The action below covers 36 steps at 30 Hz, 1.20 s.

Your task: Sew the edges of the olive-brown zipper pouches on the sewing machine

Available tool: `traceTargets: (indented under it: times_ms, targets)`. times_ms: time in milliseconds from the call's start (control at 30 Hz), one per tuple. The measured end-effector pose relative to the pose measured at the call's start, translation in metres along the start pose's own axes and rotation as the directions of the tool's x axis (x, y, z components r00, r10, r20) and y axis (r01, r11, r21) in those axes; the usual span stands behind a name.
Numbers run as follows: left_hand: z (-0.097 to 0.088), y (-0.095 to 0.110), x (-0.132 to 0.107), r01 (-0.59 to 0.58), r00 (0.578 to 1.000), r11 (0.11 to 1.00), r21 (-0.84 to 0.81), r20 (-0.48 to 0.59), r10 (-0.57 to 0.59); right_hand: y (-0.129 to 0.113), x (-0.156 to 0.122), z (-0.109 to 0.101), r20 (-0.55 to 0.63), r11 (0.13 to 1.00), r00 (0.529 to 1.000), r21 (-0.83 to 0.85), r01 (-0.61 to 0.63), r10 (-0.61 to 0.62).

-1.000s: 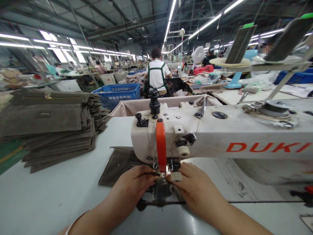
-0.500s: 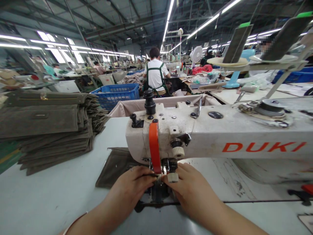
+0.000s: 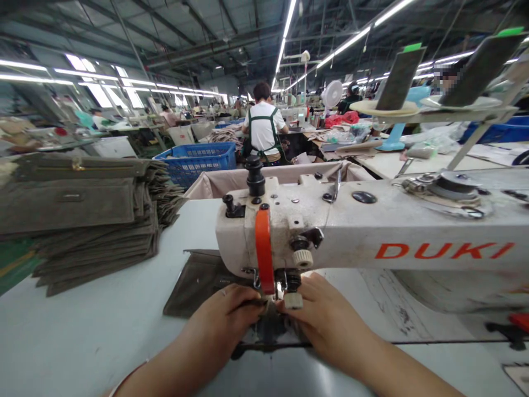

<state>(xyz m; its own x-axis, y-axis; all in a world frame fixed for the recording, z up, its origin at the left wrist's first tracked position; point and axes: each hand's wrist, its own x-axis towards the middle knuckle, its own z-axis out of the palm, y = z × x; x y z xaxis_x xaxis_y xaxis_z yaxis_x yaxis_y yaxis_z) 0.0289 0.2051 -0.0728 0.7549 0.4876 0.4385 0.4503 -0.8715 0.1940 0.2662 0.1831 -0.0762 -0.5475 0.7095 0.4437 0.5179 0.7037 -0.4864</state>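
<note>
A white sewing machine (image 3: pixel 372 231) with red lettering and an orange guard stands across the white table (image 3: pixel 82 331). My left hand (image 3: pixel 225 311) and my right hand (image 3: pixel 326 314) meet under the machine's head, fingers pinched together at the needle area. They press on a dark olive fabric piece (image 3: pixel 198 281) that runs under the presser foot and lies flat to the left behind it. What the fingertips grip is hidden by the machine head and the hands.
A tall stack of olive fabric pieces (image 3: pixel 82 215) sits at the table's left. Behind are a blue basket (image 3: pixel 198 160), a beige cloth bin (image 3: pixel 231 179), and a person (image 3: pixel 264 129) in a white shirt and green apron facing away. Thread stands (image 3: pixel 413 82) rise at right.
The view shifted slightly. Both hands stay pinched at the needle; the left hand's fingers have curled a little closer under the machine head.
</note>
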Motion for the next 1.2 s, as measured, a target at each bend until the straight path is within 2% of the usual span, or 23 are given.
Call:
traceTargets:
  times_ms: [67, 133, 233, 300, 367, 467, 567, 833, 1033, 1200]
  targets:
    - [-0.003, 0.005, -0.001, -0.014, 0.998, 1.0, 0.022, 0.059, 0.013, 0.004, -0.004, -0.006, 0.008, 0.997, 1.0, -0.077, -0.022, 0.022]
    - [-0.005, 0.009, -0.002, -0.003, 0.996, 1.0, 0.015, 0.09, 0.002, 0.011, -0.01, -0.014, -0.052, 0.972, 0.988, -0.181, -0.152, 0.145]
    - [-0.003, 0.012, -0.004, 0.044, 0.996, 0.999, -0.005, 0.079, -0.043, 0.022, -0.019, -0.024, -0.111, 0.85, 0.917, -0.345, -0.398, 0.384]
    - [0.0, 0.01, -0.006, 0.046, 0.998, 0.999, 0.003, 0.037, -0.046, 0.02, -0.021, -0.026, -0.112, 0.805, 0.893, -0.395, -0.442, 0.435]
    - [0.003, 0.008, -0.007, 0.02, 1.0, 1.0, -0.001, 0.02, -0.02, 0.009, -0.018, -0.024, -0.083, 0.856, 0.924, -0.354, -0.377, 0.373]
    - [0.006, 0.004, -0.007, -0.038, 0.999, 0.999, -0.034, 0.031, 0.039, -0.01, -0.012, -0.015, 0.048, 0.965, 0.984, -0.209, -0.161, 0.174]
    - [0.007, 0.004, -0.006, -0.051, 0.999, 0.996, -0.071, 0.003, 0.051, -0.017, -0.008, -0.004, 0.137, 0.986, 0.988, -0.16, -0.043, 0.065]
    - [0.005, 0.011, 0.0, -0.043, 0.998, 0.993, -0.109, 0.037, 0.047, -0.013, -0.011, 0.004, 0.179, 0.987, 0.982, -0.158, -0.038, 0.066]
    - [0.004, 0.011, 0.0, -0.086, 0.996, 0.994, -0.071, 0.023, 0.088, -0.017, -0.01, 0.001, 0.156, 0.997, 0.986, -0.066, -0.043, 0.052]
    - [0.003, 0.009, -0.004, -0.031, 0.999, 0.99, -0.136, 0.015, 0.033, -0.018, -0.009, 0.004, 0.171, 0.997, 0.985, -0.072, -0.019, 0.031]
